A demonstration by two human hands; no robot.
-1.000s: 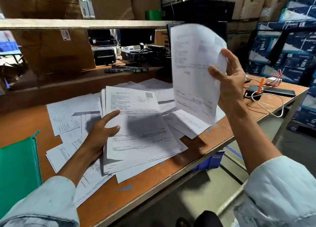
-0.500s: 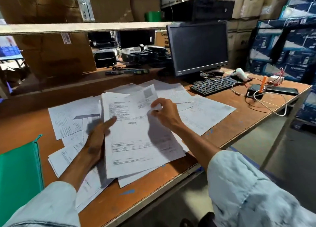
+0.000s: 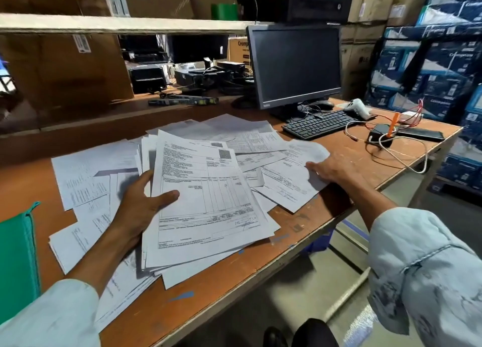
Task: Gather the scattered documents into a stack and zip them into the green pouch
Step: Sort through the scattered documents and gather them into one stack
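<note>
**Storeroom tabletop strewn with papers**

Brown cardboard boxes [image 3: 65, 67] fill the far left of the room behind a pale shelf [image 3: 117, 24] that runs above the orange-brown tabletop [image 3: 234, 289]. At the near left edge lies the green pouch [image 3: 15, 263], flat, only part of it in view and apart from the papers. Just right of it, loose printed documents [image 3: 86, 174] overlap each other across the tabletop.

The left hand [image 3: 140, 208] lies among them. Its grip holds a stack [image 3: 208, 203] of sheets, thumb on the top page and fingers underneath, and the stack's near edge rests on the papers below.

Further right more pages fan out toward the far side. The right hand [image 3: 331, 170] rests flat on one sheet [image 3: 287, 179] near the tabletop's edge, its grip wide with fingers extended and closed on nothing.

Beyond it stand a dark monitor [image 3: 294, 64] and a black keyboard [image 3: 317, 124], then tangled cables [image 3: 401, 151] at the far right corner. Blue cartons [image 3: 443, 67] are stacked along the right wall.
</note>
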